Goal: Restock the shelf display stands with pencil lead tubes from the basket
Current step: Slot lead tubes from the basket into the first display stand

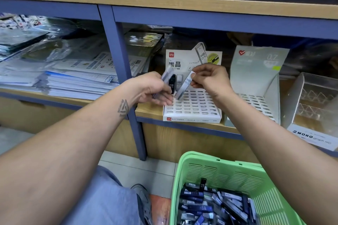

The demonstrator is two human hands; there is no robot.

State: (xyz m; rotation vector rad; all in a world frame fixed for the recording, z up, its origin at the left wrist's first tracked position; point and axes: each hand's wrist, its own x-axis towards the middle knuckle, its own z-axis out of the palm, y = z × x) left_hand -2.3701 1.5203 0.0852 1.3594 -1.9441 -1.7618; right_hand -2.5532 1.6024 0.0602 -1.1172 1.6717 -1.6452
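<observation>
Above a white slotted display stand on a blue-framed shelf, the right hand pinches a tilted clear lead tube (marked HB 0.5) while the left hand grips several more tubes; a green basket of tubes sits below.

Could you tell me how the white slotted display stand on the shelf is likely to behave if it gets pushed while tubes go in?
The white display stand looks like thin card, so it is probably light and may slide on the smooth wooden shelf. Nearly all its slots are empty, so little weight anchors it. Its tall backboard could flex or tip backward under a firm push.
</observation>
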